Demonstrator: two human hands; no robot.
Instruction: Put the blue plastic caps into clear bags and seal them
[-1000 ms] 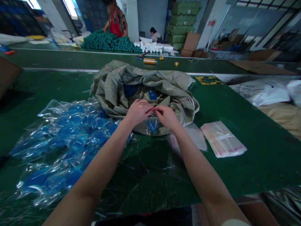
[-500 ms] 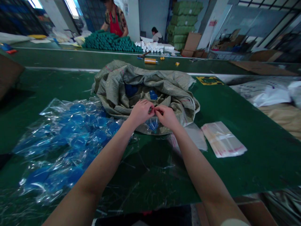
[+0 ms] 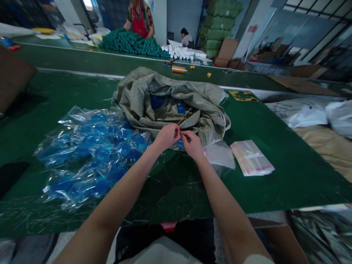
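My left hand (image 3: 166, 137) and my right hand (image 3: 192, 146) meet at their fingertips and pinch a small transparent plastic bag (image 3: 178, 144) with a blue piece inside, mostly hidden by my fingers. The bag lies against the front fold of a grey-green woven sack (image 3: 170, 106), which holds more blue pieces (image 3: 157, 101). To the left of my hands lies a heap of blue round pieces in transparent bags (image 3: 93, 154). To the right sits a banded stack of flat plastic bags (image 3: 251, 157), beside a loose sheet of plastic (image 3: 220, 156).
All this lies on a green-topped work table (image 3: 264, 190). Beyond it, on another table, are a roll of tape (image 3: 178, 69) and a long pile of green rolls (image 3: 132, 44). A person in a red apron (image 3: 139, 22) stands behind them. White sacks (image 3: 310, 115) lie to the right.
The view has tipped downward and shifted, so the table's near edge and the floor now show. My hands stay pinched together on the small bag.
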